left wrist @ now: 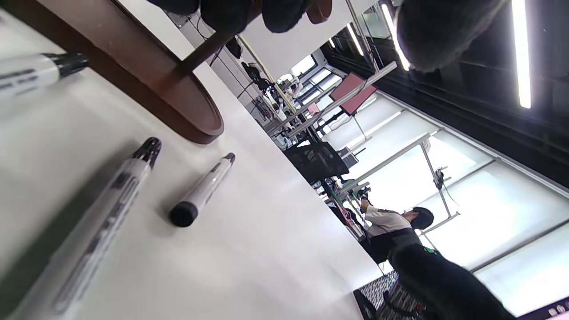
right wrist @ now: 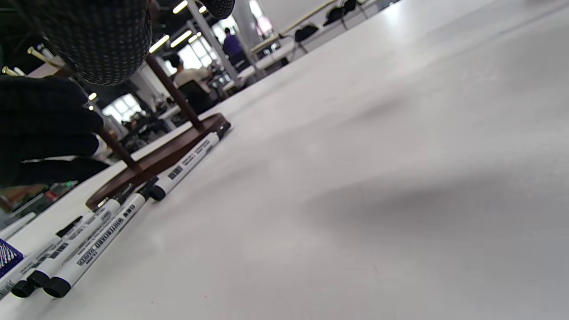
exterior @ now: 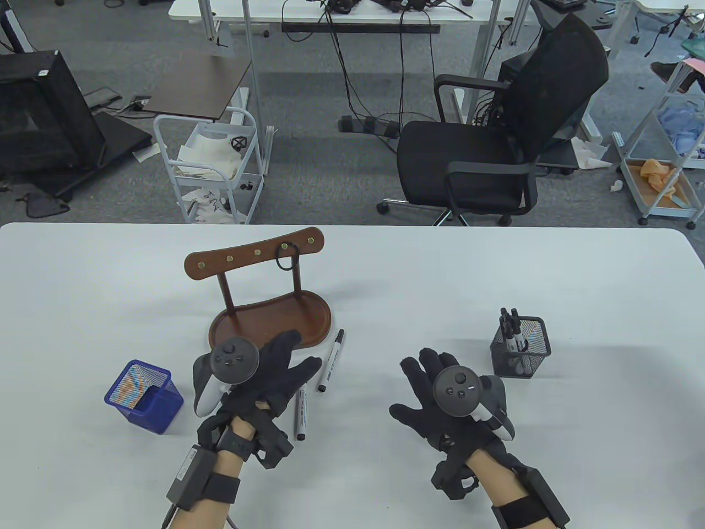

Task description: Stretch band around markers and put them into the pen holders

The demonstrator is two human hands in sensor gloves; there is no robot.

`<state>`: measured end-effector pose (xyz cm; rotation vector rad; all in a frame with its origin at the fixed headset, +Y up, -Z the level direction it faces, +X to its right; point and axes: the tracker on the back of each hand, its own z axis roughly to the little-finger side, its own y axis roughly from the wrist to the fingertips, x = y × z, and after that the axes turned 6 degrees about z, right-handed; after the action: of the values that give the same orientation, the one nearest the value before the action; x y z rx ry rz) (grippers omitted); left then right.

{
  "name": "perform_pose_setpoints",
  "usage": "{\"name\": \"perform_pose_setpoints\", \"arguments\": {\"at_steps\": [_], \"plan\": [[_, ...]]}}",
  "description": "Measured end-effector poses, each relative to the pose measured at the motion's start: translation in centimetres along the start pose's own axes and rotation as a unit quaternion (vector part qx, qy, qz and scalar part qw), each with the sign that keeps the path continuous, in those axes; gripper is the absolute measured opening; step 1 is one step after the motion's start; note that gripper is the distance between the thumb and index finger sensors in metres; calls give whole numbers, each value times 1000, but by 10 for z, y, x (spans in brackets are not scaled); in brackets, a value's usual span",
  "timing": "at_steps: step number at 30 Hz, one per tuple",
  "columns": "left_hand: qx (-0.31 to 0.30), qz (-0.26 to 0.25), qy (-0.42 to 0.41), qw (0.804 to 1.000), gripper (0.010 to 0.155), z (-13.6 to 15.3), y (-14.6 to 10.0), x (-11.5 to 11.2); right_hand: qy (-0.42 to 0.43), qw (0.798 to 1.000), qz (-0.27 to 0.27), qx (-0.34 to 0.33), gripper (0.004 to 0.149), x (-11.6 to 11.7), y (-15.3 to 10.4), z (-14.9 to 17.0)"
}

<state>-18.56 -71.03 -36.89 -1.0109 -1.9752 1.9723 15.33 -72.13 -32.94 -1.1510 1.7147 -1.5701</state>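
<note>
Table view: the left hand (exterior: 264, 380) hovers with straight, spread fingers over loose whiteboard markers beside the wooden hook stand (exterior: 264, 308), holding nothing. One marker (exterior: 331, 361) lies slanted just right of the stand's base; another (exterior: 301, 413) shows past the palm, its cap toward the person. The rest are hidden under the hand, so their count cannot be told here. The right hand (exterior: 440, 394) is likewise spread wide and empty, well apart from the markers. A black band (exterior: 287, 257) hangs on a peg of the stand's top rail, presumably kept there so that one hand can lift it off. A black mesh pen holder (exterior: 521, 346) at right already carries several markers; a blue mesh pen holder (exterior: 145, 395) at left looks empty from above, and is probably meant for the loose group

Left wrist view: gloved fingertips (left wrist: 224, 13) hang in at the top edge, clear of everything. Below them two markers lie on the table (left wrist: 266, 249), a near one (left wrist: 106, 218) and a farther one (left wrist: 202, 191), with a third (left wrist: 35, 71) at the upper left touching or nearly touching the stand's oval base (left wrist: 178, 104). Being flat and close together, they could be gathered in one grasp, as I judge it

Right wrist view: a fingertip (right wrist: 98, 40) fills the upper left, gripping nothing. Three or four markers (right wrist: 89, 244) lie side by side near the blue holder's corner (right wrist: 8, 257); another (right wrist: 186, 162) lies along the base rim. Banding has not begun
</note>
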Motion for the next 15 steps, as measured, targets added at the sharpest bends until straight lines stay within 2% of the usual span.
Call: {"name": "perform_pose_setpoints", "arguments": {"at_steps": [4,10,15], "plan": [[28,-50,-19,998,85,0,15,13,-8,1000,-3,-1,83,7,-2,4],[69,-80,-12,994,81,3,39,27,-13,1000,2,-8,83,11,-3,6],[85,-110,-38,990,79,7,59,35,-20,1000,10,-15,83,9,-5,8]]}}
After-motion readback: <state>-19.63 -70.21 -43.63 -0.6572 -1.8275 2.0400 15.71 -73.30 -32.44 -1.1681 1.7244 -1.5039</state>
